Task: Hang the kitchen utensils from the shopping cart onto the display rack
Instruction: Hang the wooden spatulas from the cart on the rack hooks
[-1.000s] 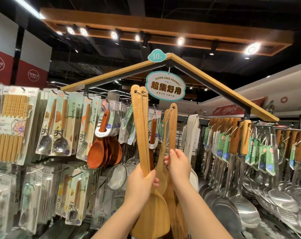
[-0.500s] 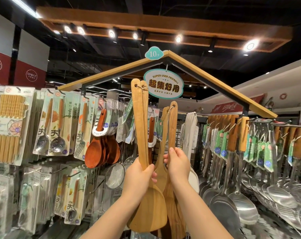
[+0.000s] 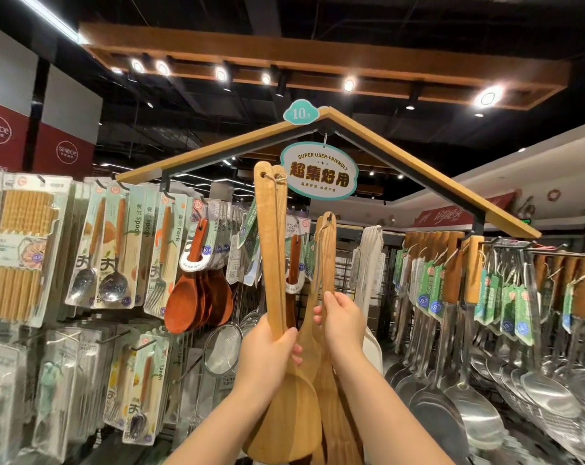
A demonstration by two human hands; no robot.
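Observation:
My left hand (image 3: 271,354) grips two long wooden spatulas (image 3: 271,236) by their handles, blades down, string loops at the top ends. My right hand (image 3: 343,322) holds the handle of a shorter wooden spatula (image 3: 328,256), whose loop sits near a hook of the display rack (image 3: 401,159), a stand with a wooden house-shaped roof. More wooden utensils hang behind and below that spatula. The shopping cart is out of view.
Packaged spoons, forks and chopsticks (image 3: 19,256) hang on hooks to the left. Brown wooden rice spoons (image 3: 197,297) and a mesh strainer (image 3: 224,347) hang left of centre. Steel ladles and turners with wooden handles (image 3: 469,330) fill the right side. An oval sign (image 3: 318,172) hangs overhead.
Both hands hold much the same grip on the spatulas; the view has shifted slightly and the hands have risen a little.

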